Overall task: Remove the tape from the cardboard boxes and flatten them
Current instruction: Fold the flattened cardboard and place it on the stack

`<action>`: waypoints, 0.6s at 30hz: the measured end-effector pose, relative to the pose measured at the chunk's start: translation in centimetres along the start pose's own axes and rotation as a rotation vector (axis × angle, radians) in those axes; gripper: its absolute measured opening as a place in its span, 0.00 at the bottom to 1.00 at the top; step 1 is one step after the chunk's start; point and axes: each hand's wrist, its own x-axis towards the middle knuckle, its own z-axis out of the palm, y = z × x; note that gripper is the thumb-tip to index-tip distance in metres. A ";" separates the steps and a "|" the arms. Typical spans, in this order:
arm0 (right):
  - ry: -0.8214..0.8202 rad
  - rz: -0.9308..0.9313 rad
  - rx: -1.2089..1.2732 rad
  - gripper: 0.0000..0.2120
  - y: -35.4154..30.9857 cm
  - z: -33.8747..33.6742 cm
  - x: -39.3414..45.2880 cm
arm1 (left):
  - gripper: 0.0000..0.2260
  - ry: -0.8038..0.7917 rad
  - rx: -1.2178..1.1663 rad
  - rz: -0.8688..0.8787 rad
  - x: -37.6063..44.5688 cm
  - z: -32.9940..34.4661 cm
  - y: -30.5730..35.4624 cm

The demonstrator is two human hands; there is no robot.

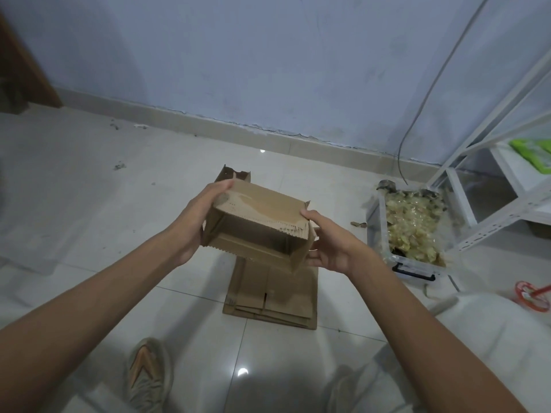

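head view | cardboard box (259, 225) held in air above flattened stack (271, 296), open, not yet flat, no tape seen | left hand (196, 222) and right hand (331, 245) grip its ends, fingers curled | tape-filled bin (384, 248) right of stack

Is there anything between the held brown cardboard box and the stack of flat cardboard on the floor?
Nothing visible: the open brown cardboard box, held by left hand and right hand, is directly above the flattened cardboard stack.
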 end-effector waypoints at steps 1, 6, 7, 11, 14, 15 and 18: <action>-0.024 0.001 -0.007 0.32 -0.1 0.1 0.0 | 0.19 0.003 0.000 -0.029 0.2 -0.5 0.0; -0.066 -0.139 -0.017 0.20 0.2 0.1 0.3 | 0.26 -0.120 -0.115 -0.320 1.0 -3.0 -0.2; -0.062 -0.170 -0.047 0.19 0.1 -0.1 0.1 | 0.26 -0.133 -0.103 -0.313 1.0 -3.1 -0.2; 0.268 -0.418 -0.362 0.35 -0.5 -0.1 -0.5 | 0.26 -0.087 0.340 -0.027 0.4 -2.0 -0.2; 0.521 -0.876 -0.838 0.35 -0.7 0.1 -0.7 | 0.39 -0.128 0.572 0.143 0.2 -1.7 -0.4; 0.448 -0.929 -0.874 0.32 -0.8 0.2 -0.9 | 0.41 -0.170 0.598 0.163 0.2 -1.7 -0.5; 0.148 -0.805 -0.741 0.21 -0.7 0.8 -1.0 | 0.43 -0.261 0.606 0.173 0.4 -2.0 -0.6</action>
